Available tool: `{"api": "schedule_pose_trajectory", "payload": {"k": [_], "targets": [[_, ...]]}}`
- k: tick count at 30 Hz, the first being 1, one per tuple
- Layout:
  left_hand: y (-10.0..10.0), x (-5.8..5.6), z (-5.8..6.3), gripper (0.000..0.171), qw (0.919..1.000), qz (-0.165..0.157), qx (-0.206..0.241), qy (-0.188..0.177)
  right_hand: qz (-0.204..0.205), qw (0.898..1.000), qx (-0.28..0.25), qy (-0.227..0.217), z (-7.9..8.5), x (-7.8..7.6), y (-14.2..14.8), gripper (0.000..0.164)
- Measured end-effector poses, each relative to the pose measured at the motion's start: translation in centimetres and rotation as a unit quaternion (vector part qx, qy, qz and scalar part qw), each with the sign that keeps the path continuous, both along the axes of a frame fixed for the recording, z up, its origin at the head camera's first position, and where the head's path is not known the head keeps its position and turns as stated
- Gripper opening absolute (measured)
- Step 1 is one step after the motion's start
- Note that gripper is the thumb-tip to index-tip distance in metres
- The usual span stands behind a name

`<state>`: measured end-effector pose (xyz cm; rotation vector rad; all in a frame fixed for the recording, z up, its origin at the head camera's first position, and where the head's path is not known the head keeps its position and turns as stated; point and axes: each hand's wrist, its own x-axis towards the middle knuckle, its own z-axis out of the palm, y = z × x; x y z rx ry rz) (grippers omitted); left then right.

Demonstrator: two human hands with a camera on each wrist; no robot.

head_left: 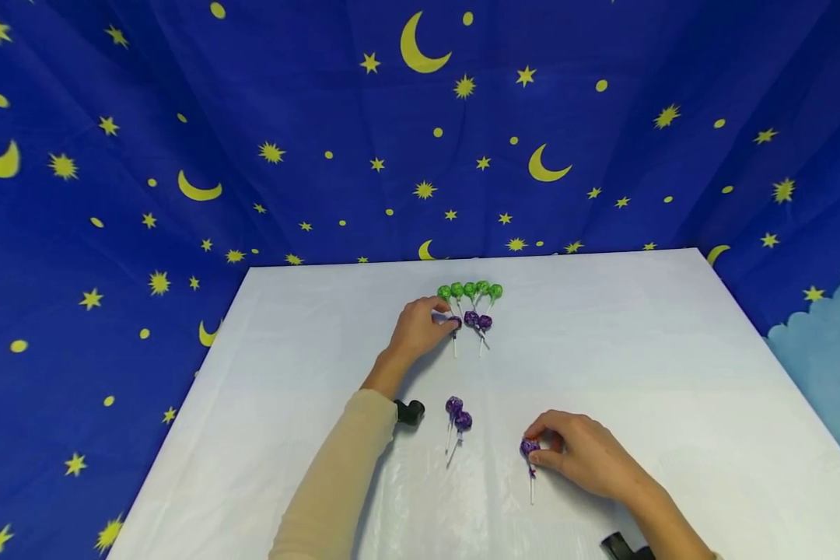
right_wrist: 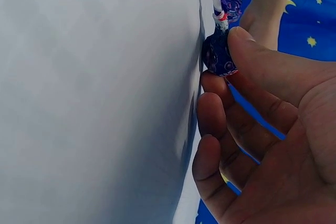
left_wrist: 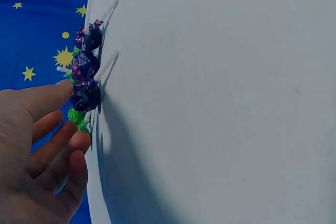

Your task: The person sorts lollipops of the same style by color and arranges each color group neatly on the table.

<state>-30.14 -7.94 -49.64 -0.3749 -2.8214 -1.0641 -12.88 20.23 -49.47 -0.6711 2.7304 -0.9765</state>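
Note:
My left hand holds a purple-wrapped lollipop by its head, with thumb and fingers about it, at the left end of a short purple row. Two more purple lollipops lie just right of it, their sticks crossing. Above them is a row of several green lollipops. Nearer the front right, my right hand pinches another purple lollipop between thumb and fingers, its stick toward the front edge. Two loose purple lollipops lie side by side between the hands.
Everything lies on a white-covered table. A blue cloth with yellow moons and stars hangs behind and beside it. Black wrist devices show at both wrists.

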Motion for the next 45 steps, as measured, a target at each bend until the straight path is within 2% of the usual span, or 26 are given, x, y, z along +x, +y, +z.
{"api": "schedule_pose_trajectory", "payload": {"k": [10, 16, 24, 28, 31, 38, 45], "targets": [[0.2, 0.1, 0.4, 0.027, 0.9996, -0.005, -0.005, -0.026, 0.001, 1.000, 0.001, 0.008, 0.1, -0.4, 0.3, 0.020], [-0.2, 0.5, 0.6, 0.026, 0.9998, -0.004, -0.001, -0.017, 0.001, 1.000, -0.001, 0.010, 0.3, -0.4, 0.4, 0.021], [-1.2, 2.3, 0.3, 0.027, 0.9955, -0.020, 0.082, -0.042, 0.005, 1.000, 0.004, 0.000, 0.7, -0.5, 0.4, 0.020], [-1.6, 2.9, 0.2, 0.032, 0.9915, -0.044, 0.106, -0.062, -0.002, 1.000, 0.010, 0.001, 0.7, -0.4, 0.5, 0.020], [-2.0, 3.6, 0.3, 0.034, 0.9889, -0.067, 0.107, -0.077, -0.005, 1.000, 0.007, -0.004, 0.4, -0.1, 0.3, 0.020], [-3.1, 5.3, 0.1, 0.034, 0.9858, -0.108, 0.082, -0.100, -0.005, 1.000, -0.002, -0.015, -0.3, 0.6, -0.3, 0.021], [-2.9, 6.5, 0.6, 0.033, 0.9795, -0.161, 0.037, -0.115, -0.002, 1.000, -0.003, 0.002, -0.2, 0.3, -0.4, 0.021]]}}
